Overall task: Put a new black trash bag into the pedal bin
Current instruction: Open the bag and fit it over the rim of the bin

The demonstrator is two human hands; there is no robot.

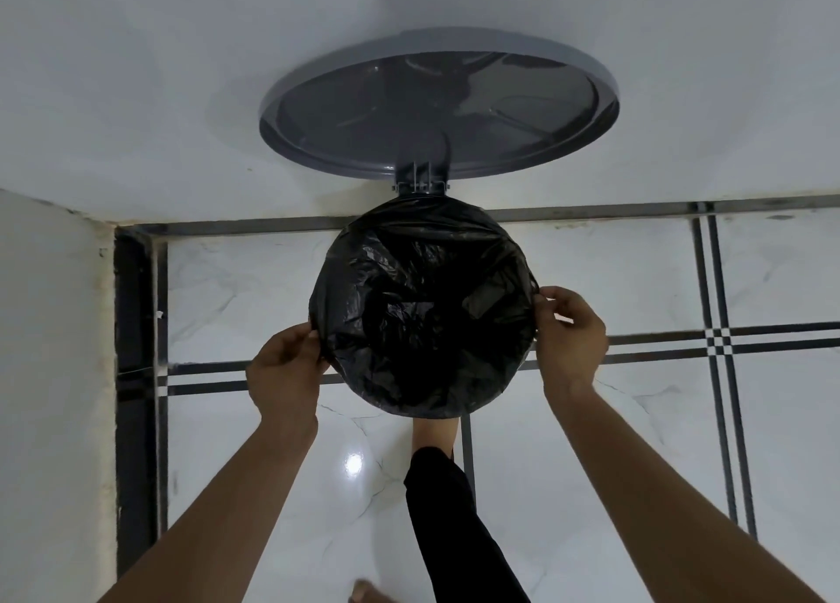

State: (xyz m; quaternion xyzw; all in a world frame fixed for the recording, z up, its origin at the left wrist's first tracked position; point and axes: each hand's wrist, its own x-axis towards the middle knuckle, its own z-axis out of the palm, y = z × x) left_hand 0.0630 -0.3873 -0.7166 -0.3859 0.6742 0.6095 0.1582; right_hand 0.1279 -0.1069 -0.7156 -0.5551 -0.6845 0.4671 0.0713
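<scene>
The grey lid (438,102) stands open against the wall. A foot (434,429) hides at 6 o'clock. The bag (422,307) covers the bin's rim. The left hand (284,368) pinches it at 8 o'clock, the right hand (570,334) at 3 o'clock.

Black trash bag (422,311) lining open-lidded pedal bin (438,102)

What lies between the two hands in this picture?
In the head view, the black trash bag spread over the bin's mouth lies between the left hand and the right hand; both pinch its edge.
</scene>
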